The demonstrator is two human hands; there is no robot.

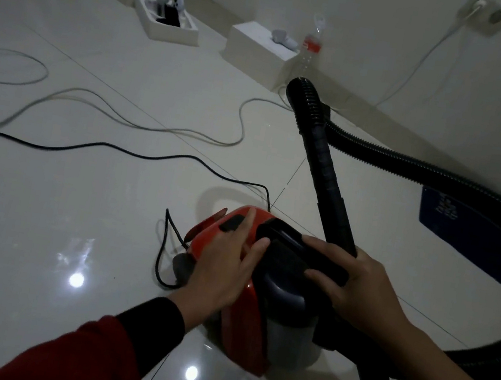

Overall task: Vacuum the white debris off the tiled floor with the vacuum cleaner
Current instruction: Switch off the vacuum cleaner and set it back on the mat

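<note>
A grey cable [122, 115] and a black power cord [100, 146] snake across the left of the glossy tiled floor [38, 220]. Along the far wall stand 3 white boxes [166, 21], the middle one open, with a clear plastic bottle [310, 54] beside the rightmost. The left hand [225, 263], in a red sleeve [88, 358] with a black cuff, lies flat and spread on the red body of the vacuum cleaner [241, 314], gripping nothing. The right hand [356, 284] curls around the black carry handle [296, 247] on top. The black wand [325, 169] rises behind it, and the ribbed hose [444, 174] loops off right. No white debris can be made out.
</note>
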